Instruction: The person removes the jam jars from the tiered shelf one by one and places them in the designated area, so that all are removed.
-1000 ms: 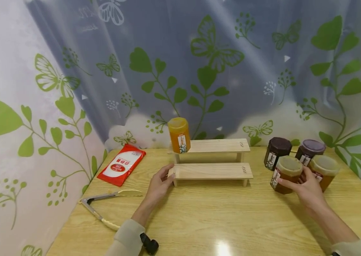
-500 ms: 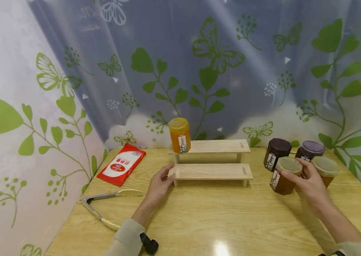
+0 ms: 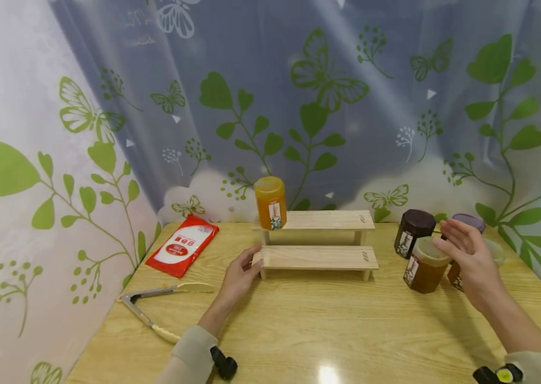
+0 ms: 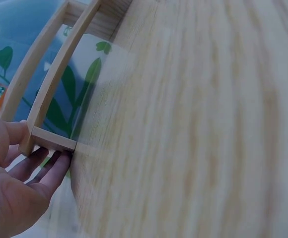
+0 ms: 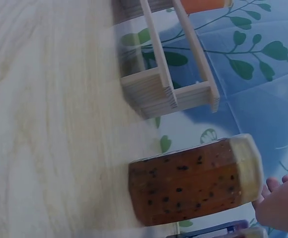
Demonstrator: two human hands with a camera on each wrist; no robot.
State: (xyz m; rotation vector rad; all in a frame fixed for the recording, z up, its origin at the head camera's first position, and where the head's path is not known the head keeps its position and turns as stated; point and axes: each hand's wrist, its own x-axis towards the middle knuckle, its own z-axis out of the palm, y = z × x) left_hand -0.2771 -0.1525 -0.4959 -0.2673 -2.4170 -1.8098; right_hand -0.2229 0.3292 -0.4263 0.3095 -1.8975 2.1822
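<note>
A two-tier wooden rack [image 3: 316, 256] stands at the middle of the table. My left hand [image 3: 240, 274] grips the left end of its lower tier, thumb on top and fingers curled beneath, as the left wrist view shows. An orange jar [image 3: 269, 204] with a yellow lid stands at the left end of the upper tier. At the right, my right hand [image 3: 474, 269] hovers with extended fingers beside a brown-amber jar [image 3: 425, 269] with a pale lid, holding nothing. Dark specks show inside that jar [image 5: 188, 183] in the right wrist view. My hand partly hides a second pale-lidded jar [image 3: 455, 276].
A dark-lidded jar [image 3: 413, 232] and a purple-lidded jar [image 3: 473, 220] stand behind the amber ones. On the left lie a red-and-white packet [image 3: 184, 246] and spread tongs [image 3: 138, 309]. A patterned curtain [image 3: 347, 133] closes off the back.
My right hand has let go of the amber jar and risen slightly to the right, its fingers straightening. The left hand keeps its grip on the rack.
</note>
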